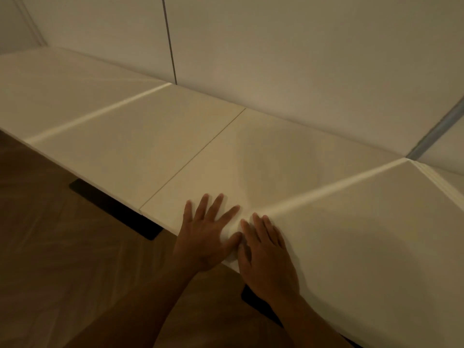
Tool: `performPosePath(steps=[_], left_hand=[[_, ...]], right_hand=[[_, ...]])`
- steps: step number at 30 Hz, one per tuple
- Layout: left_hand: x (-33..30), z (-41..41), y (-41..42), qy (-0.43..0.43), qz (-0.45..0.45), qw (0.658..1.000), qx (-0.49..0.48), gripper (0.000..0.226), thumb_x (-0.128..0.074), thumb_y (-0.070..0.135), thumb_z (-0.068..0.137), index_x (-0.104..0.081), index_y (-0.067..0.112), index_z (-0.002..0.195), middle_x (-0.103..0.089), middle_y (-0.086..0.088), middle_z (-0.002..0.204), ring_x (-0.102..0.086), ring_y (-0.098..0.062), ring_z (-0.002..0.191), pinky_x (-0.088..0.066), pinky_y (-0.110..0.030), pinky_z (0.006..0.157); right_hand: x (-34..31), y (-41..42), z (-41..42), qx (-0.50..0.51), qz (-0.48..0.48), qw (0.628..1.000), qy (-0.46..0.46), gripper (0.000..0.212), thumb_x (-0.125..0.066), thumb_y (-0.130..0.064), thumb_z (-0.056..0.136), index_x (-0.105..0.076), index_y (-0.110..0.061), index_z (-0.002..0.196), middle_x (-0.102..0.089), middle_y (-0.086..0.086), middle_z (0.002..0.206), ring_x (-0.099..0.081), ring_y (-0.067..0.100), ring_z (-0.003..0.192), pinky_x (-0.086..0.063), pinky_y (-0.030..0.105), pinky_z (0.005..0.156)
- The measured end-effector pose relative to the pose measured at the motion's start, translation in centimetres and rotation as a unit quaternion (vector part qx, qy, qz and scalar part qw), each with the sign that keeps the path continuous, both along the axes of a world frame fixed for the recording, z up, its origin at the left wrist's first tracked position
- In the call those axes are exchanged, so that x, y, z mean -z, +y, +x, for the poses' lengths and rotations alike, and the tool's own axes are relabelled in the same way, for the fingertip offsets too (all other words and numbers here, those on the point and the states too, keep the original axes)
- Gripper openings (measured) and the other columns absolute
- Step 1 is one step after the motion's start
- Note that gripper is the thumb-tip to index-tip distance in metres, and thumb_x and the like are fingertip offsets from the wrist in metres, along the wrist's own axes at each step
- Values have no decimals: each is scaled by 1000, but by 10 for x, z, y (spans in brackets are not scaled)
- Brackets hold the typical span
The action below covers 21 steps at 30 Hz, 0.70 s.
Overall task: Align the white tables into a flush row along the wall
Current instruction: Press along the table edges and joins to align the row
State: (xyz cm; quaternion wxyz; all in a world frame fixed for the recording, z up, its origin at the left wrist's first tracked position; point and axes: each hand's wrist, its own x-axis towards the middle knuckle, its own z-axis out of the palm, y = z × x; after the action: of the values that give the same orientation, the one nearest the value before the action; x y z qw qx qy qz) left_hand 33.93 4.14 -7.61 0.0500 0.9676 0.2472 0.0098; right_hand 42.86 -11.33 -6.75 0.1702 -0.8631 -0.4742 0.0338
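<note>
White tables (pixel 140 136) stand in a row against the wall (pixel 301 59), their long axis running left to right. Left hand (pixel 208 232) lies flat, fingers spread, on the middle tabletop (pixel 288 159); right hand (pixel 266 257) lies flat on the right tabletop (pixel 376 234). Neither grips anything. Both straddle the seam (pixel 326 189) at the near edge; any closing push would likely run along the row.

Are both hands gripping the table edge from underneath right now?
No: the left hand and right hand lie palm-down with fingers spread on top of the white tables, either side of a seam.
</note>
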Motion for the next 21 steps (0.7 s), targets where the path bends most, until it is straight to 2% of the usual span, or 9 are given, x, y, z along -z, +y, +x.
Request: performPosePath(steps=[5, 9, 11, 13, 16, 18, 21], left_hand=[[8, -2, 1, -25, 25, 999, -1, 70, -8, 78, 95, -4, 48, 158, -1, -2, 170, 5, -32, 155, -1, -63, 121], [7, 1, -4, -18, 31, 999, -15, 69, -9, 74, 96, -8, 46, 159, -6, -5, 170, -1, -35, 155, -5, -66, 120], [1, 2, -23, -10, 32, 999, -42, 67, -10, 66, 99, -18, 39, 159, -17, -10, 168, -13, -39, 153, -13, -68, 117], [-5, 3, -48, -11, 24, 998, -62, 62, -12, 55, 102, -28, 32, 157, -26, -13, 164, -22, -42, 150, -22, -67, 113], [-9, 3, -87, -9, -4, 999, -42, 57, -19, 55, 104, -26, 33, 156, -19, -8, 167, -13, -39, 152, -17, -64, 117], [-11, 6, -115, -5, -32, 999, -8, 61, -18, 61, 101, -22, 35, 157, -13, -5, 168, -5, -35, 154, -11, -62, 121], [-13, 23, -175, -8, -41, 998, 44, 67, -12, 64, 98, -21, 36, 158, -11, -3, 169, 0, -33, 155, -7, -61, 122]], right_hand=[[4, -1, 0, -6, -8, 1000, -4, 60, -22, -47, 101, -37, -23, 153, -24, 6, 164, -12, 25, 154, -5, 38, 122], [0, -3, 4, -12, 9, 999, 33, 53, -35, -40, 103, -35, -24, 154, -19, 0, 166, -4, 18, 155, -2, 33, 122], [-6, -7, 3, -12, 20, 997, 70, 53, -41, -36, 103, -36, -24, 154, -21, -4, 165, -4, 14, 154, -4, 33, 123], [-9, -16, 4, -18, 23, 995, 91, 54, -38, -35, 102, -35, -21, 154, -23, -3, 165, -5, 13, 154, -14, 40, 126], [-10, -56, 10, -44, -8, 997, 61, 68, -20, -48, 97, -29, -19, 157, -21, 2, 166, -7, 17, 154, -16, 42, 125], [-8, -100, 23, -53, -29, 998, 21, 69, -23, -54, 97, -29, -21, 157, -23, 4, 165, -11, 21, 154, -11, 38, 125], [-6, -176, 49, -47, -49, 997, -21, 67, -24, -58, 99, -31, -24, 156, -26, 5, 164, -15, 23, 153, -14, 38, 124]])
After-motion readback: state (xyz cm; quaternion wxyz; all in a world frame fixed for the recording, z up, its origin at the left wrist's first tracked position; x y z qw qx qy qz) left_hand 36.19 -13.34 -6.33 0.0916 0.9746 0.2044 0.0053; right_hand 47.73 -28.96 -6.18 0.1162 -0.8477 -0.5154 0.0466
